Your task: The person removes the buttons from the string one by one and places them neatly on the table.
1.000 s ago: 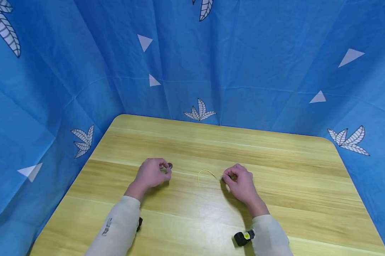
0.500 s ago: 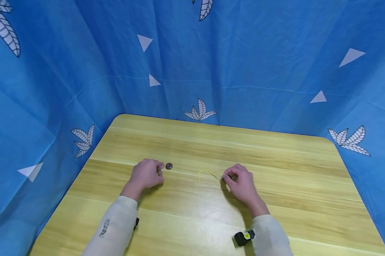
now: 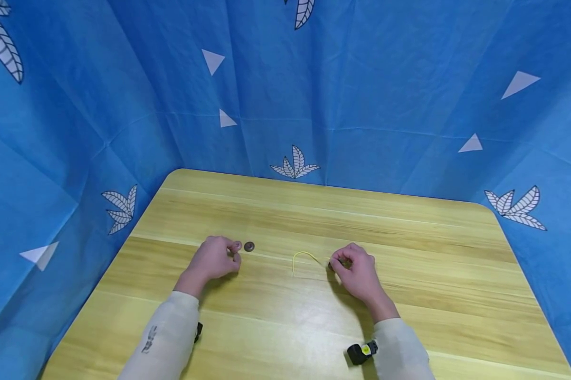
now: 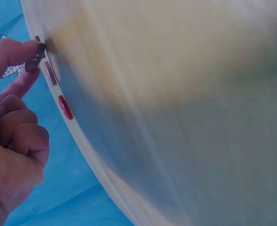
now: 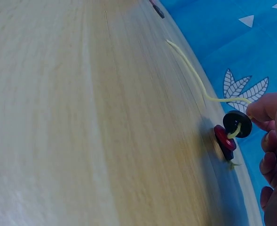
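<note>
In the left wrist view, the thumb and a finger of my left hand (image 4: 16, 122) pinch a dark button (image 4: 34, 60) close to the tabletop. Beyond it lie a brownish button (image 4: 50, 73) and a red button (image 4: 65, 107). The head view shows a dark brown button (image 3: 249, 246) just right of the left fingertips. My right hand (image 3: 355, 269) pinches a thin yellow cord (image 5: 190, 70). Threaded on that cord below the fingers hang a black button (image 5: 237, 124), a red button (image 5: 224, 137) and another dark one. The cord's free end curves to the left.
A pale wood-grain table (image 3: 285, 211) lies under both hands. Blue cloth (image 3: 385, 79) printed with leaves and triangles hangs round its back and sides. A black wrist camera (image 3: 360, 352) sits beside the right sleeve.
My left hand has moved left, away from the dark brown button, which now lies uncovered on the table. The right hand and the yellow cord have stayed in place.
</note>
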`<action>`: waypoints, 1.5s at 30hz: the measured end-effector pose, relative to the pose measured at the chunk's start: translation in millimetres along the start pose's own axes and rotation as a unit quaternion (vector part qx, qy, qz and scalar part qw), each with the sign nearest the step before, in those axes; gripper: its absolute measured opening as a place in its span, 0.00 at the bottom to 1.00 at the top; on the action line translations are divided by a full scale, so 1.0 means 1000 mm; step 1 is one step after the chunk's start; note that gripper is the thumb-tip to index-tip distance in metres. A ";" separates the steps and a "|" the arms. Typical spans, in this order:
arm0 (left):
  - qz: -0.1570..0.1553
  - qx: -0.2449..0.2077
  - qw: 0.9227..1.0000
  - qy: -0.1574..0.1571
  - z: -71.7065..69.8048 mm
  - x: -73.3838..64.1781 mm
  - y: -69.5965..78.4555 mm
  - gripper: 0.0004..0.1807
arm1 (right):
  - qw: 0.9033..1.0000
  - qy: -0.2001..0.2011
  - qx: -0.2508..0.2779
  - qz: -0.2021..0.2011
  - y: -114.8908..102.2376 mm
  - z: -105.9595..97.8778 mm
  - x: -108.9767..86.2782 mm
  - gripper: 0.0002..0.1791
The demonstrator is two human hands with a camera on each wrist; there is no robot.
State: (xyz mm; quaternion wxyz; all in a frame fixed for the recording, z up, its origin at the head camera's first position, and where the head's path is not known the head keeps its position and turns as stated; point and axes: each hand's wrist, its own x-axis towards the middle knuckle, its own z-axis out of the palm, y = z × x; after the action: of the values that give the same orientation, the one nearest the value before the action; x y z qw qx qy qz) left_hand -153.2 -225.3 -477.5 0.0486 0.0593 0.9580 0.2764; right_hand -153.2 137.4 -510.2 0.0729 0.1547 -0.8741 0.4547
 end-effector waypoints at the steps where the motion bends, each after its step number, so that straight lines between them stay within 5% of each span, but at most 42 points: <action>1: 0.004 -0.004 1.000 0.000 0.000 0.000 -0.002 0.07 | 1.000 0.000 0.000 -0.001 0.000 0.000 0.000 0.08; 8: 0.000 -0.036 0.999 -0.026 0.004 0.000 -0.006 0.03 | 1.000 0.002 -0.003 -0.004 -0.001 0.001 0.000 0.07; 21: 0.012 -0.013 0.999 -0.040 0.008 0.001 0.000 0.13 | 1.000 0.000 -0.005 0.000 0.002 0.003 -0.001 0.07; 35: 0.033 0.000 0.998 -0.059 0.007 -0.001 0.003 0.12 | 1.000 0.004 -0.004 -0.002 0.003 0.002 -0.002 0.07; 45: 0.020 -0.104 0.993 -0.054 0.006 0.001 -0.005 0.07 | 1.000 -0.002 -0.006 0.006 0.002 0.002 -0.001 0.07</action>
State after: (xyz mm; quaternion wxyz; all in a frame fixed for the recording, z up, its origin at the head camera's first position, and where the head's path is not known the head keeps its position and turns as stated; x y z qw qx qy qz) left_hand -154.0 -226.2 -485.5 0.1006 0.0878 0.9186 0.3719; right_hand -152.6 137.5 -513.0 0.0694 0.1494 -0.8779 0.4496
